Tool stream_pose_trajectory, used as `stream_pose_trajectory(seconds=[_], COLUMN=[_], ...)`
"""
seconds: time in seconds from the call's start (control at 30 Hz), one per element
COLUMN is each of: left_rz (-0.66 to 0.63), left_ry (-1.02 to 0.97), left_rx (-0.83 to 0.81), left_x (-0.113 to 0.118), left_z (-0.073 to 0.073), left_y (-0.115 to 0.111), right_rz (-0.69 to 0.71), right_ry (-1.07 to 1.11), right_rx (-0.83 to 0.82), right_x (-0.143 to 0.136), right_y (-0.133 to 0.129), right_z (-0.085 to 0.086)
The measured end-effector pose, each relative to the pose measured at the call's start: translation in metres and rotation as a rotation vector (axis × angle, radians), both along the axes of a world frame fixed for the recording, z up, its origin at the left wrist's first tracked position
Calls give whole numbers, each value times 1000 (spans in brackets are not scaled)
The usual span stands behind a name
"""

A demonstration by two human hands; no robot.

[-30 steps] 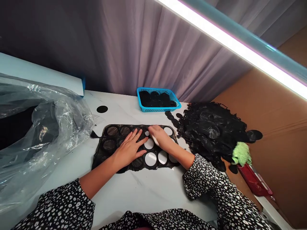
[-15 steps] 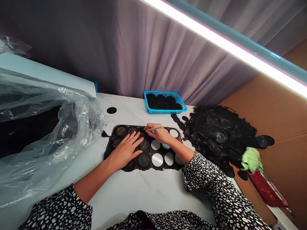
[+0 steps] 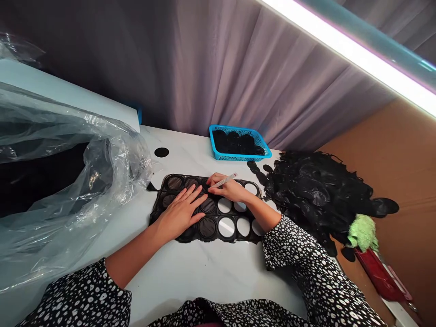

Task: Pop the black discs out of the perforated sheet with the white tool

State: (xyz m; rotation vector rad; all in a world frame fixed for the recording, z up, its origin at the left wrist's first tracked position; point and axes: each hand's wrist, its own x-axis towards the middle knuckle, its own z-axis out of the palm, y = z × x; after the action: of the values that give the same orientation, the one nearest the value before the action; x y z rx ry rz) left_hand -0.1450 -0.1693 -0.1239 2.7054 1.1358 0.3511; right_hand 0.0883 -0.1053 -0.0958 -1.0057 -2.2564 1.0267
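Note:
A black sheet [image 3: 157,212] with rows of round places lies on the white table; its left circles are black, while several at the right show white. My left hand [image 3: 180,212] rests flat on the sheet's left part, fingers spread. Pinched in my right hand [image 3: 225,187] is a thin pale pen-like tool [image 3: 225,180], its lower end at the sheet's upper middle. My right hand and forearm hide some of the upper right circles.
A blue basket [image 3: 238,158] of black discs stands behind the sheet. A large heap of black pieces [image 3: 320,195] lies at the right, near a green cloth [image 3: 363,232] and a red pouch [image 3: 378,274]. Clear plastic [image 3: 116,159] with black material covers the left. A black disc [image 3: 161,152] lies behind.
The view has shifted slightly. The tool in my right hand is tilted more steeply, its upper end raised. My left hand stays flat on the sheet.

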Motion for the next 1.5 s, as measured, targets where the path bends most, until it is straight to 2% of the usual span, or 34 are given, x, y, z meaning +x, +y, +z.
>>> stream_pose_trajectory(seconds=[0.1, 0.17, 0.23, 0.33, 0.43, 0.5, 0.53, 0.6, 0.7, 0.8, 0.9, 1.07, 1.27, 1.33, 1.43, 1.5], left_rz=[10, 11, 9, 15, 21, 14, 3, -49, -131, -120, -115, -128, -135, -119, -78, -56], left_ry=[23, 20, 11, 8, 19, 3, -14, -50, -55, -17, 7, 34, 24, 8, -2, -3], left_rx=[19, 31, 37, 49, 61, 69, 76, 88, 81, 60, 39, 35, 50, 50, 47, 44], left_x=[1, 1, 1, 1, 2, 0, -2, -6, -15, -20, -22, -22, -22, -22, -22, -23], left_z=[1, 0, -1, -2, 0, 2, 4, 6, 4, 1, -1, 0, -3, -4, -6, -8], left_y=[-1, -2, -3, -2, -1, -3, -5, -12, -26, -37, -39, -36, -37, -37, -38, -39], right_rz=[7, -4, -72, -364, -708, -767, -723, -548, -291, -135, -32, 4, 16, 19, 10, -56], right_ry=[-50, -144, -261, -341, -255, -164, -128, -92, -100, -73, -12, 16, 7, -44, -190, -269], right_rx=[72, 189, 309, 373, 403, 396, 369, 288, 168, 72, 26, -37, -30, 34, 240, 352], right_x=[-6, -13, -17, -6, 21, 32, 33, 25, 4, -9, -11, -8, -9, -14, -24, -23], right_y=[-6, -13, -17, -9, 1, -2, -7, -25, -53, -68, -68, -63, -63, -70, -82, -83], right_z=[-4, -9, -15, -15, -1, 10, 14, 17, 13, 6, 4, 3, 4, 2, -6, -13])
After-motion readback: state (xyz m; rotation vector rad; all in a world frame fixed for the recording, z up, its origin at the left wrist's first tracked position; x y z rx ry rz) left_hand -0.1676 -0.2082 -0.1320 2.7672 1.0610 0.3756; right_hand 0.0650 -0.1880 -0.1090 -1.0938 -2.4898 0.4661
